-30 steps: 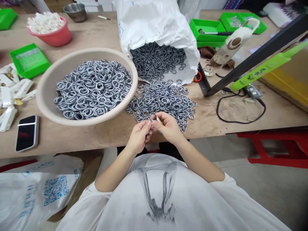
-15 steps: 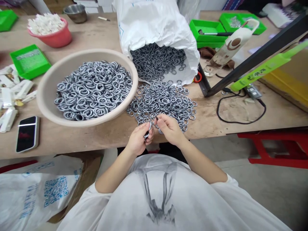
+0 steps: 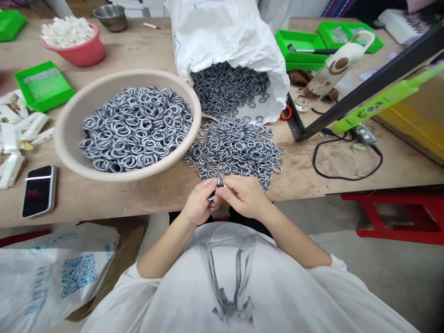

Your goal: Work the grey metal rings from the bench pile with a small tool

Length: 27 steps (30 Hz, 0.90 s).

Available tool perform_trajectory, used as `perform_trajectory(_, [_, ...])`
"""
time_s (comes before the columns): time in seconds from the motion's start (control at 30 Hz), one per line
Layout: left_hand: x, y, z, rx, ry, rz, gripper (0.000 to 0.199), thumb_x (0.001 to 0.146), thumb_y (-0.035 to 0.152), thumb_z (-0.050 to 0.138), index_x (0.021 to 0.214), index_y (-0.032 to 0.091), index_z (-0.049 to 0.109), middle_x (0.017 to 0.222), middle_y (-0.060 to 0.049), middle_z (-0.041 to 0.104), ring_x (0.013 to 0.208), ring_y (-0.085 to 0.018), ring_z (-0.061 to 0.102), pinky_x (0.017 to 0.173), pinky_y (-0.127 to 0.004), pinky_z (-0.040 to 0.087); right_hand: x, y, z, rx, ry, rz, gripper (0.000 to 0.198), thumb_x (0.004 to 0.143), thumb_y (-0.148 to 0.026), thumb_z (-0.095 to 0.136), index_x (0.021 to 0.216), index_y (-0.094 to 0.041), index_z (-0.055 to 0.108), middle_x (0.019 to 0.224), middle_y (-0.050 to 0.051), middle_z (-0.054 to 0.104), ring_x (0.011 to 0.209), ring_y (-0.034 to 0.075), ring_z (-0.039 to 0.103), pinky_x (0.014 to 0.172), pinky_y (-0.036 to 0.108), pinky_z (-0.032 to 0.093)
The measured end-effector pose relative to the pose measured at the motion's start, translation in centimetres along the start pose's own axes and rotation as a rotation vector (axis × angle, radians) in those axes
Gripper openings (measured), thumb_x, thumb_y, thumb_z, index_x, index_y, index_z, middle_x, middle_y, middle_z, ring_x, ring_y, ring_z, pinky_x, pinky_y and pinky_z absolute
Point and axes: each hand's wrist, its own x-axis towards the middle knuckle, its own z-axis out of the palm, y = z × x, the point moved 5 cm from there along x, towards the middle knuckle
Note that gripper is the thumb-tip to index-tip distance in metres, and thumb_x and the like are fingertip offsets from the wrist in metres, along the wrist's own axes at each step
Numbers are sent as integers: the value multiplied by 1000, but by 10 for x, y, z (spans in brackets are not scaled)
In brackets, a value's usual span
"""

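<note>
My left hand [image 3: 198, 202] is closed on a shiny grey ring [image 3: 212, 197] at the table's front edge; other rings may be within its fingers. My right hand [image 3: 245, 196] pinches a small, thin tool with a dark tip [image 3: 220, 185], mostly hidden by the fingers, so its kind is unclear. That tip meets the left thumb and the upper part of the ring. Just beyond both hands lies a loose pile of grey rings [image 3: 239, 148]. To the left, a wide beige basin [image 3: 64, 148] holds many more such rings.
Behind the pile, a white sack [image 3: 225, 34] lies open with darker rings inside. A phone [image 3: 39, 192] rests at front left. Green trays [image 3: 43, 88] and a red bowl [image 3: 83, 55] stand farther back. At right are a black metal bar [image 3: 347, 108], a cable [image 3: 315, 162] and a bottle [image 3: 322, 83].
My right hand has moved left and turned, bringing the dark tip against the ring in my left hand. My left hand stays nearly in place. The view has shifted slightly.
</note>
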Motion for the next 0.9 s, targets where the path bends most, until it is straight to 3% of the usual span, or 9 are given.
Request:
perform_trajectory(0.13, [-10, 0, 8, 65, -194, -18, 48, 84, 50, 69, 60, 15, 47, 51, 2, 39, 44, -6, 31, 40, -19, 24, 8, 30, 3, 110, 47, 157, 50, 100, -54, 36, 67, -18, 47, 61, -1, 51, 60, 12, 46, 60, 26, 27])
perform_trajectory(0.2, [-14, 2, 6, 54, -227, -8, 48, 86, 50, 67, 60, 14, 48, 52, 1, 40, 44, -6, 33, 40, -20, 26, 17, 44, 1, 75, 95, 224, 50, 101, -54, 35, 68, -19, 48, 60, -1, 49, 59, 13, 45, 60, 26, 28])
perform_trajectory(0.27, [-14, 7, -5, 17, -121, 15, 44, 85, 47, 70, 64, 14, 51, 55, 1, 43, 44, -6, 35, 40, -19, 28, 28, 49, 0, -40, 116, 254, 45, 100, -52, 41, 74, -19, 54, 66, 0, 55, 64, 15, 50, 61, 27, 28])
perform_trajectory(0.37, [-12, 14, -22, 6, 45, 42, 31, 81, 41, 74, 84, 13, 62, 61, 2, 49, 46, -6, 40, 40, -17, 30, 45, 43, 1, -279, 103, 254, 28, 95, -46, 57, 101, -19, 64, 95, 5, 67, 81, 20, 60, 63, 28, 30])
perform_trajectory(0.47, [-10, 19, -32, 7, 122, 81, 38, 78, 35, 76, 108, 15, 64, 67, 2, 56, 49, -8, 46, 39, -16, 33, 60, 36, 10, -479, 27, 255, 29, 95, -40, 60, 117, -22, 64, 113, 8, 65, 87, 23, 63, 61, 30, 31])
perform_trajectory(0.6, [-9, 22, -40, -9, 202, 106, 38, 73, 40, 80, 94, 13, 62, 76, -2, 62, 52, -7, 50, 38, -16, 34, 69, 39, 15, -556, -9, 283, 24, 98, -32, 51, 110, -20, 67, 112, 11, 63, 81, 22, 63, 60, 31, 31])
perform_trajectory(0.7, [-6, 23, -42, -2, 244, 142, 44, 70, 47, 82, 82, 13, 56, 79, -3, 63, 52, -7, 50, 38, -16, 34, 64, 42, 6, -364, 109, 308, 20, 95, -31, 54, 101, -17, 67, 105, 11, 63, 83, 22, 60, 65, 31, 35])
perform_trajectory(0.83, [4, 17, -33, 55, 260, 186, 50, 71, 55, 80, 86, 15, 54, 74, 2, 57, 50, -5, 46, 38, -14, 31, 44, 37, 9, 322, 152, 312, 24, 88, -40, 60, 86, -16, 63, 75, 2, 59, 70, 16, 53, 65, 27, 38])
perform_trajectory(0.9, [9, 10, -24, 98, 230, 185, 52, 73, 61, 76, 88, 16, 53, 70, 4, 51, 49, -5, 42, 38, -14, 31, 32, 31, 16, 530, 171, 314, 25, 85, -41, 61, 84, -16, 62, 72, 0, 57, 67, 14, 51, 65, 26, 39])
